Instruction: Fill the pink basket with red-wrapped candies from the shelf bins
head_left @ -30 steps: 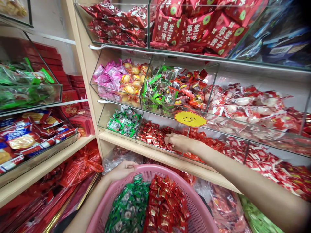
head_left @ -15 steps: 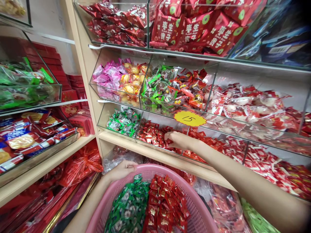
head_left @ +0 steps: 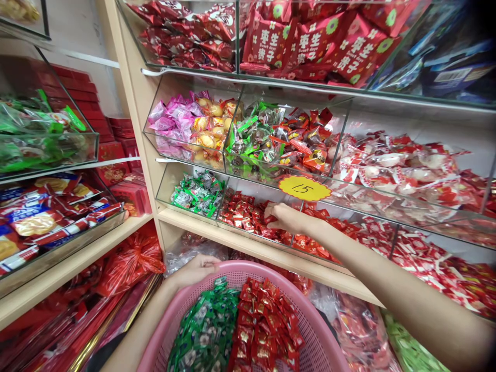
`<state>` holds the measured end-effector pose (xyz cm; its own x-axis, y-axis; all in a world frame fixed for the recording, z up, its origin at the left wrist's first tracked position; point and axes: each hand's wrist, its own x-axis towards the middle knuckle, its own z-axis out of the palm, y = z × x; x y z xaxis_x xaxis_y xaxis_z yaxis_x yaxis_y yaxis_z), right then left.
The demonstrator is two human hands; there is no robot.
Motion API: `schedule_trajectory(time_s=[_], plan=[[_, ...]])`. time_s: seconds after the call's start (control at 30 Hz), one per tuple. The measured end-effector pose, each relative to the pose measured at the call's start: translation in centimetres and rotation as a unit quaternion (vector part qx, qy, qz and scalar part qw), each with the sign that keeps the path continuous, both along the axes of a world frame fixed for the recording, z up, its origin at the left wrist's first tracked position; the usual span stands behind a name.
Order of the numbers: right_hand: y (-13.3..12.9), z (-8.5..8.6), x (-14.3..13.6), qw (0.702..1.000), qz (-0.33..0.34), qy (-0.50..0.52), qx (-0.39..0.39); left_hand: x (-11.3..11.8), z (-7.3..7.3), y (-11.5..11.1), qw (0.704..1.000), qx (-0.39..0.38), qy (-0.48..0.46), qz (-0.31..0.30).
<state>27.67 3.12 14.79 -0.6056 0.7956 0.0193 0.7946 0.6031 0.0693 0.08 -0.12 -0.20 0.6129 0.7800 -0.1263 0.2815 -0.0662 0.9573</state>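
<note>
A pink plastic basket (head_left: 321,338) is at the bottom centre, with green-wrapped candies (head_left: 203,330) on its left side and red-wrapped candies (head_left: 263,325) on its right. My left hand (head_left: 199,269) grips the basket's far left rim, its fingers bent over the edge. Over the bin of small red candies (head_left: 242,212) on the lower shelf, my right hand (head_left: 281,217) reaches in with curled fingers touching the candies at the bin's right part. Whether any candy is between those fingers is hidden.
Clear-walled bins of green candies (head_left: 197,194) and red-and-white candies (head_left: 422,258) flank that bin. A yellow price tag (head_left: 305,188) marked 15 hangs just above my right hand. A wooden shelf edge (head_left: 248,245) runs behind the basket. Wrapped packs fill shelves at left.
My right hand has shifted very slightly within the red candy bin, its fingers a little differently bent. My left hand and the basket are almost unmoved.
</note>
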Motion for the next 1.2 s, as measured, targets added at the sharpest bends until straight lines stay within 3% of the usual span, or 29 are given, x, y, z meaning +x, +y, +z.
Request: schedule_trajectory(time_s=[0.23, 0.4, 0.63, 0.97, 1.2], plan=[[-1.3, 1.0, 0.3, 0.998, -0.030, -0.021, 0.054, -0.2, -0.2, 0.1, 1.000, 0.001, -0.002, 0.000], [-1.4, 0.8, 0.5, 0.999, -0.010, 0.022, 0.027, -0.2, -0.3, 0.2, 1.000, -0.006, -0.003, 0.004], [-1.5, 0.3, 0.3, 0.998, -0.047, 0.043, 0.005, -0.2, -0.3, 0.1, 1.000, -0.007, -0.002, 0.006], [-1.4, -0.1, -0.5, 0.999, 0.001, -0.035, -0.033, 0.0, 0.2, 0.0, 1.000, 0.004, 0.004, 0.008], [-1.3, -0.8, -0.7, 0.998, -0.010, -0.056, -0.041, 0.0, 0.0, 0.1, 1.000, 0.000, 0.003, 0.011]])
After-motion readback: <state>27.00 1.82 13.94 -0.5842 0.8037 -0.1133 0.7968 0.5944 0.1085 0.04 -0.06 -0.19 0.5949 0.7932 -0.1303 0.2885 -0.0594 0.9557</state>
